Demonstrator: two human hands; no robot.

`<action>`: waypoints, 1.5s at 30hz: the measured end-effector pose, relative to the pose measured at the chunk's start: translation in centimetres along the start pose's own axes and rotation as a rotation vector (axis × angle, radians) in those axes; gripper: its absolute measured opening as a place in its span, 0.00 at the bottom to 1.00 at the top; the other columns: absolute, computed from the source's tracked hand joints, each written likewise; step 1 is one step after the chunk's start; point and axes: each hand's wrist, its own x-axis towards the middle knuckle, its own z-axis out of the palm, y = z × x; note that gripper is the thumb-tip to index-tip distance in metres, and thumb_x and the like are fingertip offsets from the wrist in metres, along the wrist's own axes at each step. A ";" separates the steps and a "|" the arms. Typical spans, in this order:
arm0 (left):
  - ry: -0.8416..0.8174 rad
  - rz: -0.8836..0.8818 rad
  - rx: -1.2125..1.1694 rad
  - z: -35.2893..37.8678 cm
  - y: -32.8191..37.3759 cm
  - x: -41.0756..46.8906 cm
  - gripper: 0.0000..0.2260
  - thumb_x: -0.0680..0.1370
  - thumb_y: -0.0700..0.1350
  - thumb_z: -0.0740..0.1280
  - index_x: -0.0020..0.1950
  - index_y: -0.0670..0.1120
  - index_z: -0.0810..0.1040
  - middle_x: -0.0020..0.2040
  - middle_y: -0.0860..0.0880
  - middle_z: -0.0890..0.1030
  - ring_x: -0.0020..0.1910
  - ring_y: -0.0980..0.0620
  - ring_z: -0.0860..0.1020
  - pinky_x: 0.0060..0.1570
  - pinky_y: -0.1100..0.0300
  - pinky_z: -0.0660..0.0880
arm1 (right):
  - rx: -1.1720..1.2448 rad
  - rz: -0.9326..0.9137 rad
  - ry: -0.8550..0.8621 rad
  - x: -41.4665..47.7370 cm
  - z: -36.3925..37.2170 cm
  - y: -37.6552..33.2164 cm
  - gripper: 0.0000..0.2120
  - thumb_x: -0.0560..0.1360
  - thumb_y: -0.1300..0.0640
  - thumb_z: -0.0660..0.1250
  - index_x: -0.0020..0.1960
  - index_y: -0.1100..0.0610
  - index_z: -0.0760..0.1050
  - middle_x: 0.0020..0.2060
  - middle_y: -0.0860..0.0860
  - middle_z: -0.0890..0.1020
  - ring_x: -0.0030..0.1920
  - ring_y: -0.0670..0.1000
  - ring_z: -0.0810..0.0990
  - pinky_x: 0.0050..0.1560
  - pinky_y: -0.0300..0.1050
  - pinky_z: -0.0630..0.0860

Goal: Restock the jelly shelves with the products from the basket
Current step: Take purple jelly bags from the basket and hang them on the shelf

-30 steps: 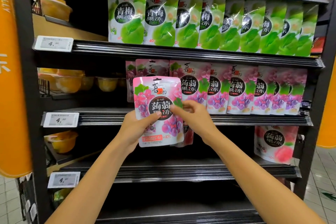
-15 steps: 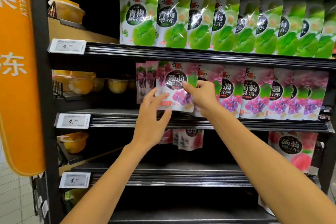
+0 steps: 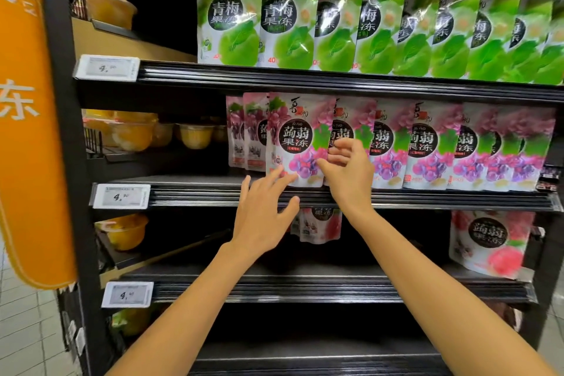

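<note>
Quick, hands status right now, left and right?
Left hand: open, fingertips touching the grape jelly pouch.
Right hand: pinching the pouch's right edge.

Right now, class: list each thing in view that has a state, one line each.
grape jelly pouch, upright on the middle shelf, front of its row, pinched at its right edge.
right hand, fingers curled, pinching the pouch's edge.
left hand, fingers straight and spread, tips at the pouch's bottom.
green plum pouches, upright, overlapping in a row.
peach pouch, tilted on the lower shelf.

Glossy green plastic pouches [image 3: 229, 12] read 青梅果冻; pink-and-purple grape pouches [image 3: 294, 137] read 蒟蒻果冻; white shelf-edge price tag [image 3: 121, 196] shows 4.90; orange side banner [image 3: 27, 101] says JELLY.
</note>
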 end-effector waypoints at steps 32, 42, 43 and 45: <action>-0.734 -1.207 -0.481 23.8 -5.2 -64.6 0.10 0.74 0.24 0.62 0.49 0.32 0.81 0.47 0.38 0.82 0.47 0.47 0.76 0.48 0.63 0.72 | -0.483 1.183 -0.690 -64.1 -13.9 34.6 0.07 0.75 0.68 0.66 0.49 0.61 0.82 0.44 0.52 0.81 0.45 0.49 0.76 0.49 0.30 0.73; -0.985 -1.437 -0.446 38.7 -5.0 -87.6 0.04 0.77 0.31 0.66 0.49 0.32 0.79 0.48 0.34 0.82 0.48 0.39 0.80 0.51 0.50 0.75 | -0.657 1.415 -0.890 -83.8 -18.9 50.5 0.10 0.77 0.64 0.65 0.56 0.63 0.80 0.52 0.60 0.81 0.55 0.61 0.78 0.51 0.42 0.72; -0.992 -1.486 -0.470 40.3 -5.0 -89.0 0.04 0.78 0.33 0.66 0.50 0.33 0.79 0.49 0.34 0.81 0.48 0.40 0.80 0.50 0.52 0.75 | -0.672 1.455 -0.904 -85.4 -19.2 52.0 0.10 0.77 0.64 0.64 0.56 0.64 0.80 0.53 0.62 0.81 0.56 0.62 0.78 0.52 0.46 0.72; -0.984 -1.610 -0.509 43.0 -5.2 -90.9 0.03 0.78 0.35 0.67 0.50 0.37 0.78 0.51 0.35 0.81 0.49 0.41 0.79 0.51 0.52 0.77 | -0.702 1.496 -0.941 -87.8 -19.3 54.5 0.09 0.77 0.65 0.63 0.54 0.66 0.80 0.53 0.63 0.82 0.56 0.62 0.79 0.51 0.48 0.73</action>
